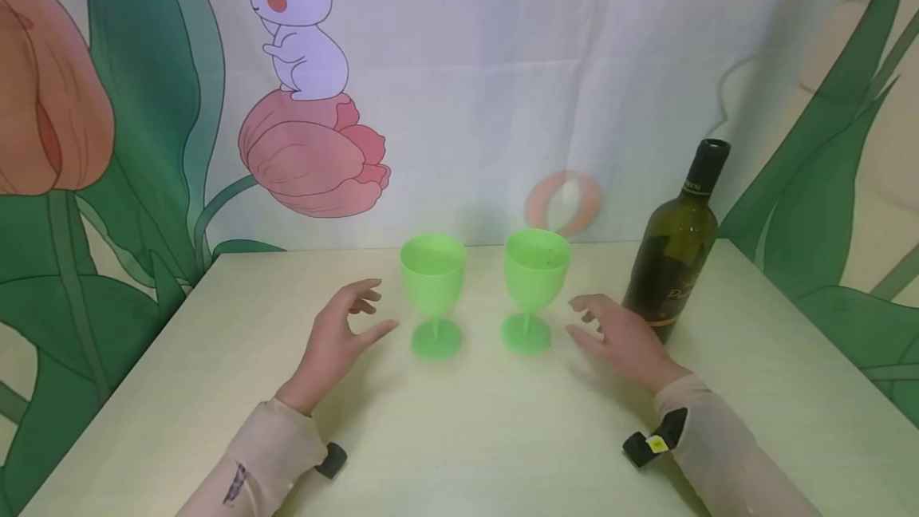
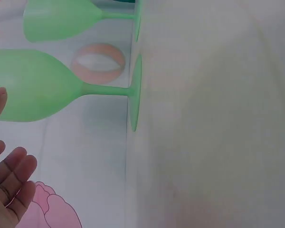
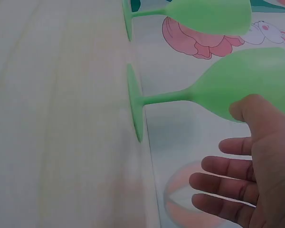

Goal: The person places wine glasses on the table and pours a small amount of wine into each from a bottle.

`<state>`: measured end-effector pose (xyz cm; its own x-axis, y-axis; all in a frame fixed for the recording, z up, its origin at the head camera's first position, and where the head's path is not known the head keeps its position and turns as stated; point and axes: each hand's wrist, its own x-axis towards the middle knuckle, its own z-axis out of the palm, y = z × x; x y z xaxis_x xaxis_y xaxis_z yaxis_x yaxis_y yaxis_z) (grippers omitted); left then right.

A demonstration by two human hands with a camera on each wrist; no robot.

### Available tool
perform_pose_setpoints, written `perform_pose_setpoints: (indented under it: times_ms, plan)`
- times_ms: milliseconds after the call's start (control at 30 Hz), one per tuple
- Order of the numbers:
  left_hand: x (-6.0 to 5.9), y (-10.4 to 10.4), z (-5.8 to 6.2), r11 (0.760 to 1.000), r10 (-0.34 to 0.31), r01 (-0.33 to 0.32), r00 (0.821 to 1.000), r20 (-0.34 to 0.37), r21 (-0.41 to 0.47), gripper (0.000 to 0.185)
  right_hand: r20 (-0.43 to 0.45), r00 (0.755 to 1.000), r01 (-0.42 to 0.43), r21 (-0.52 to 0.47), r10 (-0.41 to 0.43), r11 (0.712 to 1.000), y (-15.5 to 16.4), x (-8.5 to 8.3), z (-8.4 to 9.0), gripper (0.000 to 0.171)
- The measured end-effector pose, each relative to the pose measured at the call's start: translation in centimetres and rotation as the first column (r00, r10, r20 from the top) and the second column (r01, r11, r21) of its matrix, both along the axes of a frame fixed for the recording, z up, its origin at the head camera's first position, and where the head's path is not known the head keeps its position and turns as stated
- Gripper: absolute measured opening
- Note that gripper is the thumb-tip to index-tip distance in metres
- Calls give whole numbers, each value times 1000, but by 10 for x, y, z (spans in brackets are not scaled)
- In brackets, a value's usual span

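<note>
Two light green goblets stand upright side by side at the back of the table. My left hand (image 1: 336,341) hovers just left of the left goblet (image 1: 434,282), thumb and fingers spread apart, with a gap to the cup in the head view. To the right of the right goblet (image 1: 534,274), my right hand (image 1: 625,337) is held the same way, loosely bent and holding nothing. In the right wrist view the thumb (image 3: 261,114) overlaps the nearer goblet's bowl (image 3: 256,80); contact cannot be told there, but the head view shows them apart.
A dark green wine bottle (image 1: 675,250) with a black neck stands behind my right hand, its lower part partly covered by it. The pale table (image 1: 459,437) meets a printed cloth (image 1: 459,102) with a rabbit and tulips at its back edge.
</note>
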<state>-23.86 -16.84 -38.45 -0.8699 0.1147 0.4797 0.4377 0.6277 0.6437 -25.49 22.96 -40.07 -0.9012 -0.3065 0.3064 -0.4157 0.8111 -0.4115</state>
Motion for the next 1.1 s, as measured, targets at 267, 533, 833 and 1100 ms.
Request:
perform_pose_setpoints:
  times_ms: [267, 533, 833, 1100]
  plan:
    - [4, 7, 7, 985, 15, -9, 999, -34, 172, 49, -10, 1000, 20, -8, -20, 1000, 2, 0, 15, 31]
    - [11, 16, 16, 965, 0, 19, 997, -73, 262, 46, -50, 998, 22, -62, -25, 998, 3, 7, 32, 28]
    - [21, 24, 26, 950, -40, 68, 995, -96, 306, 43, -99, 995, 12, -76, -20, 997, 2, 13, 45, 26]
    - [28, 38, 31, 938, -52, 97, 988, -143, 333, 45, -150, 989, -6, -84, -7, 996, 7, 22, 61, 29]
